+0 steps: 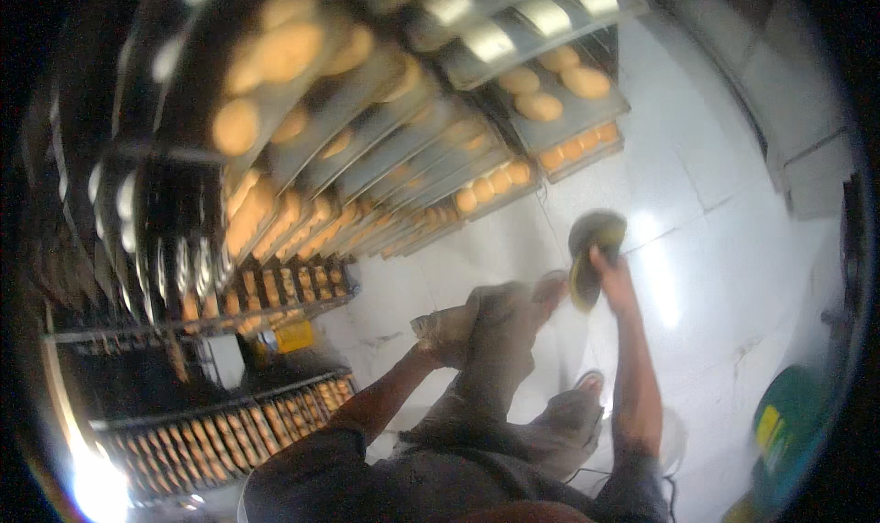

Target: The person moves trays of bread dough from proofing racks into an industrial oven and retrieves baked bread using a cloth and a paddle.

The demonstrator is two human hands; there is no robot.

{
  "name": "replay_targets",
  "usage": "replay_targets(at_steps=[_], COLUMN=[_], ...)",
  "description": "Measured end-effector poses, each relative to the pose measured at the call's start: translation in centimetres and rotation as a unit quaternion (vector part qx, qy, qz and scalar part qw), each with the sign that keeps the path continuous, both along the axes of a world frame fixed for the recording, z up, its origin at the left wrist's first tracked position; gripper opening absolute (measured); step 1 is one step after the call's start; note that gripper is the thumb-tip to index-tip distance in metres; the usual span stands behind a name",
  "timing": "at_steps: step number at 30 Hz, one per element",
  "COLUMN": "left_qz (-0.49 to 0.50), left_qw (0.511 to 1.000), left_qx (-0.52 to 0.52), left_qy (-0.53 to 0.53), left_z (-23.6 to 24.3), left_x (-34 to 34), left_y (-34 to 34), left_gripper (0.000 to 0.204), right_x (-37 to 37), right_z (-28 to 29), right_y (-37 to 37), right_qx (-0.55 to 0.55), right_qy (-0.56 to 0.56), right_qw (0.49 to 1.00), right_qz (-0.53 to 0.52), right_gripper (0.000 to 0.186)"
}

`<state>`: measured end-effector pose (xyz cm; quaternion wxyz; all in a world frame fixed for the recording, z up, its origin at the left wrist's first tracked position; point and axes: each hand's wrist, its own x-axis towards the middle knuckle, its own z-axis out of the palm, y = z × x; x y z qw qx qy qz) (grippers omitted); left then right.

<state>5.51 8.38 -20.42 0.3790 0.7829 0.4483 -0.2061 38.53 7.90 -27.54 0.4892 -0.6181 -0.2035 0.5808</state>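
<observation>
My right hand (pixel 609 264) is out over the floor ahead of me, its fingers closed around a dark, flat, oblong thing (pixel 596 239) with a yellow-green edge. It resembles a sandal, but blur hides its exact kind. Beside my left knee is my left hand (pixel 436 347), up against a greyish-tan, cloth-like thing (pixel 451 329). Its fingers are smeared, so their grip does not show. One foot (pixel 552 286) rests just left of the dark thing. My other foot (pixel 589 382) is nearer to me.
Racks stacked with trays of golden buns (pixel 284 51) fill the left and far side. Pale loaf-like pieces (pixel 541 15) lie on a top tray. A yellow object (pixel 295 336) sits by the lower rack. Light tiles (pixel 678 193) cover the floor. A green container (pixel 790 422) stands at the right.
</observation>
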Motion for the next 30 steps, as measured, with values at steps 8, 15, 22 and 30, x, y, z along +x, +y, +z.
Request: replay_targets(at_steps=[8, 15, 22, 30], left_qz=[0.204, 0.287, 0.396, 0.536], left_qw=[0.962, 0.893, 0.834, 0.753], left_qx=[-0.008, 0.006, -0.012, -0.050], left_qy=[-0.182, -0.345, -0.385, -0.379], left_z=[11.0, 17.9, 19.3, 17.1], left_x=[-3.5, -6.0, -12.7, -19.6], left_y=[-9.9, -10.1, -7.9, -6.9], left_gripper=[0.046, 0.044, 0.042, 0.041], right_x=[-6.8, -12.7, -23.2, -28.1], right_z=[14.1, 32.8, 42.3, 42.6], right_y=[-8.6, -1.6, 15.7, 32.7], right_qx=[0.049, 0.220, 0.280, 0.310], right_qy=[0.174, 0.247, 0.350, 0.366], right_qw=[0.983, 0.940, 0.892, 0.877], right_qz=[0.044, 0.086, 0.059, 0.015], right_gripper=[0.056, 0.054, 0.045, 0.045])
